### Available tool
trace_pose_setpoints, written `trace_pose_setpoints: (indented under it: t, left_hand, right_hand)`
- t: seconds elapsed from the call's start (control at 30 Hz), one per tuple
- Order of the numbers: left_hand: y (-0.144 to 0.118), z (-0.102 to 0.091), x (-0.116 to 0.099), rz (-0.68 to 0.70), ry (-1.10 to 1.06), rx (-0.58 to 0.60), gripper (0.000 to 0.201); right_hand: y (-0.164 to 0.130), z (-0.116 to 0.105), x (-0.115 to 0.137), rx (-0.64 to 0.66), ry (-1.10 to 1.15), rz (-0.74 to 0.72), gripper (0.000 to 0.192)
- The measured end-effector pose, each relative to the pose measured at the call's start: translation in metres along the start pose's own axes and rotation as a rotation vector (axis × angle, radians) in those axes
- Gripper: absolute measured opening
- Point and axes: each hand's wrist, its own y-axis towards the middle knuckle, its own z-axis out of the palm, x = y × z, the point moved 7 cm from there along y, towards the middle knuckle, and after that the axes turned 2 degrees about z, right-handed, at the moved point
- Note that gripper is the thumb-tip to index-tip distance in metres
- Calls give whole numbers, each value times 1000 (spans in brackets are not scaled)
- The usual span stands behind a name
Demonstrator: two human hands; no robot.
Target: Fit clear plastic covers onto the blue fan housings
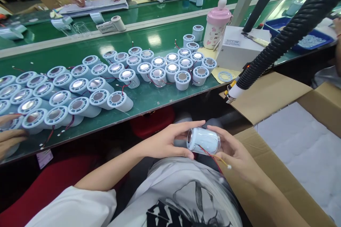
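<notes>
Over my lap, both hands hold one pale blue cylinder part [204, 140] lying on its side. My left hand [170, 142] grips its left end with thumb and fingers. My right hand [234, 152] cups its right end. Thin red and yellow wires [217, 157] trail from the part across my right palm. On the green bench [149, 99] in front of me stand several more of these cylinders [106, 81], with round metal discs on top.
An open cardboard box [279, 170] lined with white foam sits at my right. A black ribbed hose [287, 32] hangs over a white box [237, 48]. A pink bottle [217, 25] stands behind. A co-worker's hand [10, 138] reaches in at left; other people work across the belt.
</notes>
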Motion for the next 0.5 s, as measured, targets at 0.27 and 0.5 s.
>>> trace_pose_setpoints:
  t: [0.27, 0.5]
  left_hand:
    - [3, 6, 23, -142, -273, 61, 77]
    - [4, -34, 21, -448, 27, -18, 49]
  right_hand:
    - [1, -8, -17, -96, -175, 142, 47]
    - [1, -13, -9, -126, -302, 158, 51]
